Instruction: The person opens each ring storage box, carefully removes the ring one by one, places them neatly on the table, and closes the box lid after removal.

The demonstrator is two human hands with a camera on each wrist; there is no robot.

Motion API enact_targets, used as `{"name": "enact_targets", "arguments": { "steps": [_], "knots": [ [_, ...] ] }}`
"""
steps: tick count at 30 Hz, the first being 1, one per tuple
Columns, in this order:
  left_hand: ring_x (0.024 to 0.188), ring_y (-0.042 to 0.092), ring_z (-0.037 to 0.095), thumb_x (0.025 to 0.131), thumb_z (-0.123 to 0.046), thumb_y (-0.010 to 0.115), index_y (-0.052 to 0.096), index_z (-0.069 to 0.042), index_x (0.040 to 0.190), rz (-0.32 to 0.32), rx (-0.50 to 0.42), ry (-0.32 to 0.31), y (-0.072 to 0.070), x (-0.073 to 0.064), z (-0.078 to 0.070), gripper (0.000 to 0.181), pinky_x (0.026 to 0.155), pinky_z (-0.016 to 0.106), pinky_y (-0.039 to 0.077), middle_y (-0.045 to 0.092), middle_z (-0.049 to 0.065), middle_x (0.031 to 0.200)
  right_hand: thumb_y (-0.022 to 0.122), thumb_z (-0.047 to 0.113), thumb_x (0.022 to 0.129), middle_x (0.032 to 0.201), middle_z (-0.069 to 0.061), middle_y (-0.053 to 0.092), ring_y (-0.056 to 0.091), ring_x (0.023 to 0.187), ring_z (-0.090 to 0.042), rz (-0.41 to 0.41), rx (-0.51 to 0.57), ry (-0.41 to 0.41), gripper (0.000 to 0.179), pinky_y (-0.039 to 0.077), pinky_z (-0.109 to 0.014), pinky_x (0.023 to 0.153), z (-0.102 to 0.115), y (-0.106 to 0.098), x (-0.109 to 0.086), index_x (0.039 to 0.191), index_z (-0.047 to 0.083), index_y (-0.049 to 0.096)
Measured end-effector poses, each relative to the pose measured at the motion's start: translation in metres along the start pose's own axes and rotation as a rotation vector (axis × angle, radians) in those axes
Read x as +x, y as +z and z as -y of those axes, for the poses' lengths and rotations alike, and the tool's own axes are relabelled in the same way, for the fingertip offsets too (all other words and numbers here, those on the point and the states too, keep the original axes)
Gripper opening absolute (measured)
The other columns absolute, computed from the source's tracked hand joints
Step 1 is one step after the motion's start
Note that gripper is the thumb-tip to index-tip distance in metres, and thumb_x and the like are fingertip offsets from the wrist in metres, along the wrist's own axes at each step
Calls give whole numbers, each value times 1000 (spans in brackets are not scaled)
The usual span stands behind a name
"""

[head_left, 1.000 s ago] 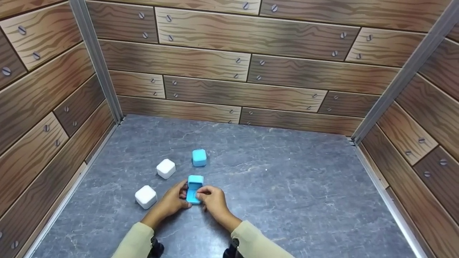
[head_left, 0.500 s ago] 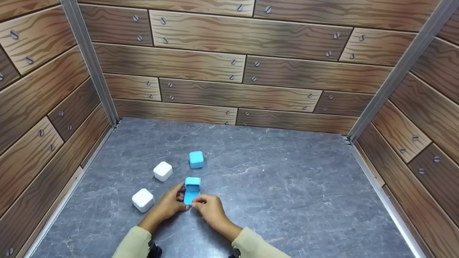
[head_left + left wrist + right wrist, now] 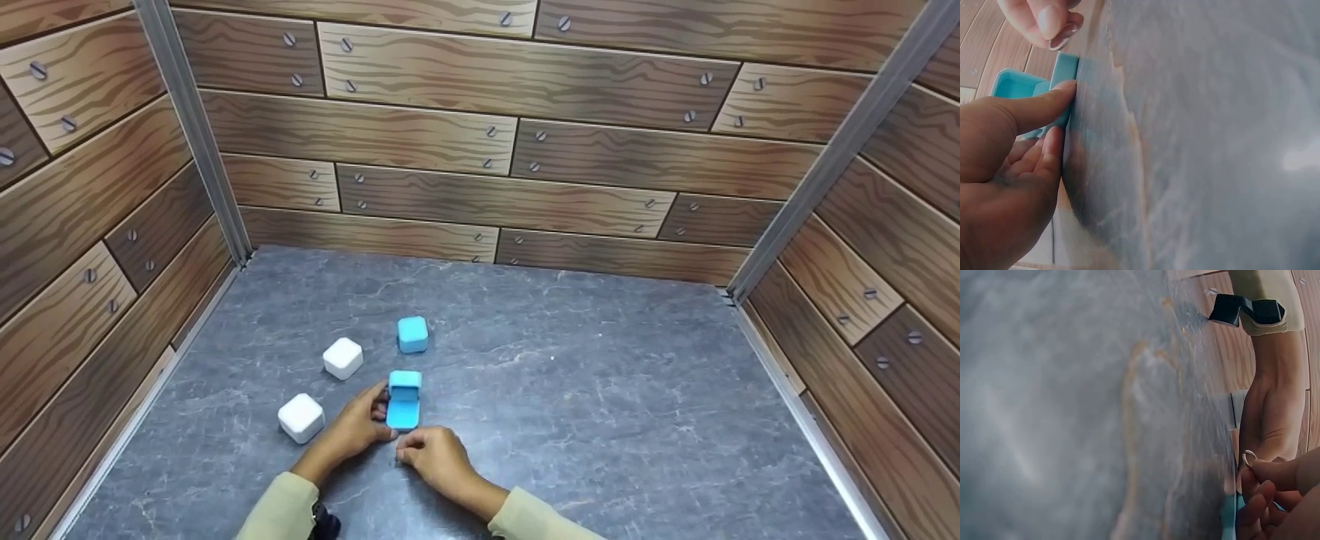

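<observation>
A light-blue ring box (image 3: 403, 414) stands on the tabletop with its lid raised, facing the person. My left hand (image 3: 354, 421) holds its base from the left, thumb at the front and fingers along the side. Just in front of the box, my right hand (image 3: 441, 459) pinches a small silver-coloured ring (image 3: 1248, 458) between thumb and fingertips. That ring also shows in the left wrist view, below the right thumb. The right fingers are apart from the box, and the box's inside is partly hidden in the left wrist view.
A closed light-blue box (image 3: 412, 334) stands behind the held one. Two white boxes (image 3: 343, 358) sit to the left, the nearer white box (image 3: 301, 418) close to the left hand. Wood-patterned walls (image 3: 420, 135) enclose the grey marbled tabletop (image 3: 600, 420).
My right hand has drawn back from inside the ring box toward the person, with the ring between its fingertips. The left hand keeps its hold on the box.
</observation>
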State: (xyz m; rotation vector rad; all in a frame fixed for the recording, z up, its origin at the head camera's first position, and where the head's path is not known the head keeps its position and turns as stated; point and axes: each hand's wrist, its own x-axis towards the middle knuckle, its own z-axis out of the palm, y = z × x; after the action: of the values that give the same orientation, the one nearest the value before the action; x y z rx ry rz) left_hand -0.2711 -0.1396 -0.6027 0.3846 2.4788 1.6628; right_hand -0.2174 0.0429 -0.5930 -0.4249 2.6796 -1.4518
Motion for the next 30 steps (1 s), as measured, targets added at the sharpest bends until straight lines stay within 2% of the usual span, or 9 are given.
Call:
{"name": "enact_targets", "arguments": {
  "steps": [8,14,23,30],
  "knots": [
    [98,61,27,65,16,78,37,13,147,1,4,18,0,1,1,91,86,32,54,61,23,121,81,20,82,76,15,73,58,70,5,24,-122,3,5,46,-24,64,0,1,-1,77,19,80],
    [98,61,26,66,15,79,37,13,147,-8,24,-19,1,1,1,92,87,36,54,61,22,121,80,21,82,73,17,71,57,68,5,51,-218,-35,7,44,-24,61,3,2,-3,76,22,78],
    [99,61,25,67,12,81,37,8,150,-24,50,-47,1,2,-2,93,88,39,53,61,19,123,82,20,78,76,17,71,57,68,4,60,-258,-72,5,43,-22,59,6,1,-4,76,21,79],
    [98,61,24,66,12,82,37,10,148,-31,60,-42,3,2,-1,94,88,36,54,61,20,122,82,21,80,72,18,69,54,68,6,70,-234,-56,6,43,-21,60,5,0,-5,76,22,77]
  ]
}}
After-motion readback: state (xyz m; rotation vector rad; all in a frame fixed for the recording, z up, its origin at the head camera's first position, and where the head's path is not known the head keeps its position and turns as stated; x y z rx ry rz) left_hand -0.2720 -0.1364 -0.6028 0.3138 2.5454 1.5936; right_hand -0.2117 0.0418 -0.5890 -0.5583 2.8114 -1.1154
